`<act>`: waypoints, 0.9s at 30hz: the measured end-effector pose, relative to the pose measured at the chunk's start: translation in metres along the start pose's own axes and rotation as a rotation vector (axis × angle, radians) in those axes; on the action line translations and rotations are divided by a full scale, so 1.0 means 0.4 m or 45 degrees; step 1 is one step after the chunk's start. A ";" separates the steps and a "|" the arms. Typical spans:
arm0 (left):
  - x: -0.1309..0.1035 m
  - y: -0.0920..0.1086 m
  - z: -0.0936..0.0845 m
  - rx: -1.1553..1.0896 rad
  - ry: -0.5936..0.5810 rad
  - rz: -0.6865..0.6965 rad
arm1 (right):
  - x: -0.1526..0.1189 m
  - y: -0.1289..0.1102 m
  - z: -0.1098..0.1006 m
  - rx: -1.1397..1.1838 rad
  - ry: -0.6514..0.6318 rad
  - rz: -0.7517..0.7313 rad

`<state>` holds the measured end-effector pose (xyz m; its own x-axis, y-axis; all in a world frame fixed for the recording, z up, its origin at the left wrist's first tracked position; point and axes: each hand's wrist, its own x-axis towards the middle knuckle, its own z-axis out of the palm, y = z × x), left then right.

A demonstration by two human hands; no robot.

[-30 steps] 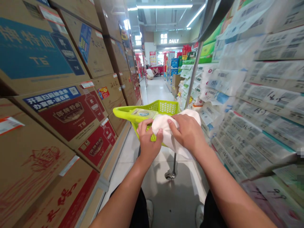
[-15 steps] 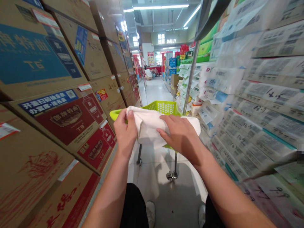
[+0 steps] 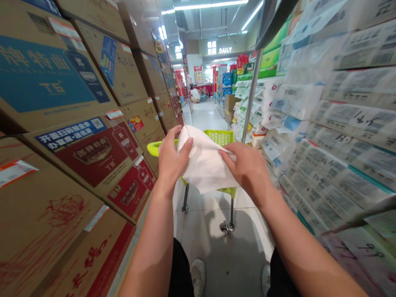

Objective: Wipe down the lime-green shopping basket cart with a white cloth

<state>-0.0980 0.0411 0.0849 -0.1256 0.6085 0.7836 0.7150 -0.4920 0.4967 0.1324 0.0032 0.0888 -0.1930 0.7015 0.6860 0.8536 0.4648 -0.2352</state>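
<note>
Since half a second ago, the left hand (image 3: 173,159) has shifted toward the right one and lifted its end of the white cloth (image 3: 210,165), while the right hand (image 3: 249,163) has gone from lying flat to pinching an edge; the end that stuck out past it is out of sight. Nearest, two pale shoes (image 3: 198,274) stand on the floor, the right one partly hidden by a dark trouser leg. Both hands are partly closed: the left grips the cloth's upper left part between thumb and fingers, some fingertips hidden behind it. The one cloth hangs between them, in front of the single green shopping cart (image 3: 153,149), covering most of its basket; two wheels (image 3: 227,227) show below. To the left, stacked cardboard boxes (image 3: 93,152) run off the edge; to the right, wrapped packs (image 3: 349,123) overlap too much to count. One metal pole (image 3: 252,95) rises before the packs, its top cut off. Far down the aisle, goods are small and blurred beneath a sign (image 3: 225,50) reading "DAILY".
</note>
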 end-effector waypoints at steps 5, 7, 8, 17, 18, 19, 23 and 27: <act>-0.047 -0.029 -0.036 0.203 -0.108 -0.011 | 0.009 0.010 0.005 0.103 0.166 0.017; -0.032 -0.035 -0.040 0.128 -0.048 -0.074 | 0.010 0.006 -0.002 0.138 0.223 0.004; -0.016 -0.035 -0.039 0.107 -0.008 -0.086 | 0.009 0.002 -0.006 0.139 0.249 -0.003; 0.212 -0.094 0.029 0.273 -0.376 -0.200 | -0.012 -0.045 0.008 0.114 0.227 -0.159; 0.214 -0.108 0.031 0.271 -0.490 -0.268 | -0.015 -0.049 0.015 0.097 0.149 -0.201; 0.207 -0.118 0.028 0.274 -0.533 -0.319 | -0.018 -0.054 0.021 0.063 0.064 -0.229; 0.125 -0.132 -0.017 0.491 -0.159 -0.371 | -0.022 -0.070 0.034 -0.095 -0.123 -0.087; 0.029 -0.135 -0.051 0.663 -0.083 -0.237 | -0.008 -0.069 0.030 -0.126 -0.140 0.108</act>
<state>-0.1520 0.0622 0.0749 -0.2517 0.7009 0.6673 0.9322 -0.0096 0.3617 0.1038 -0.0052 0.0849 -0.1655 0.7935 0.5856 0.9116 0.3496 -0.2161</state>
